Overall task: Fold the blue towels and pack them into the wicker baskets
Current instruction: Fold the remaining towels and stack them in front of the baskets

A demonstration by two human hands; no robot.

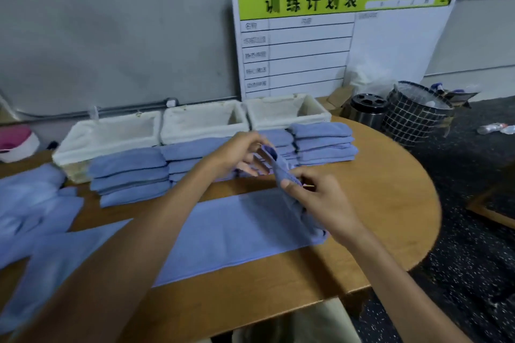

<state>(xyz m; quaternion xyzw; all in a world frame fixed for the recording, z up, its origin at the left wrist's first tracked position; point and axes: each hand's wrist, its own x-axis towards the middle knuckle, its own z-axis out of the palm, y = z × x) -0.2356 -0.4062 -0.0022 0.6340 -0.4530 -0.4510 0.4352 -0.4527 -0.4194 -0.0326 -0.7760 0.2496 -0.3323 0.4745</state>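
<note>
- Loose blue towels (33, 203) are heaped at the worktop's (390, 189) left end.
- Three wicker baskets (204, 122) are lined along the far edge, with folded stacks (129, 175) set just before them.
- One long towel (237, 231) is spread near; its right end is pinched by fingers of the left hand (239, 153) and right hand (323, 203).

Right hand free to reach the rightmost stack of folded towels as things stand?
Probably not yet. The right hand pinches the raised end of the long towel, as does the left hand. The path to the rightmost stack looks open across bare table, once it lets go.
</note>
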